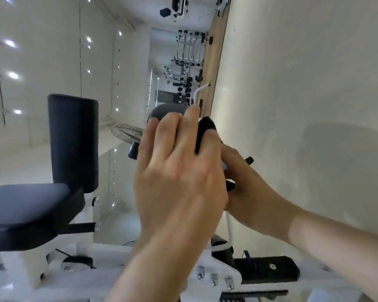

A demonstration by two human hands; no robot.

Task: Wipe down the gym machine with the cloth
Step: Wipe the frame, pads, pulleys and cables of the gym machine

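Observation:
The view is turned sideways, with the floor on the right. My left hand [179, 171] is raised in the middle, back towards me, pinching a black cloth [205, 127] between thumb and fingers. The cloth rests against a grey roller pad [168, 110] of the white gym machine [225, 267]. My right hand [247, 184] comes in from the right, partly behind the left hand. It is closed around a machine handle whose black grip end [230, 185] sticks out; a white tube [229, 227] runs down from it.
A black upright back pad [72, 140] and a dark seat [28, 205] stand at the left. A black footplate [266, 269] and bolts lie low at the right. A fan [127, 131] and racks of weights [188, 62] stand farther off.

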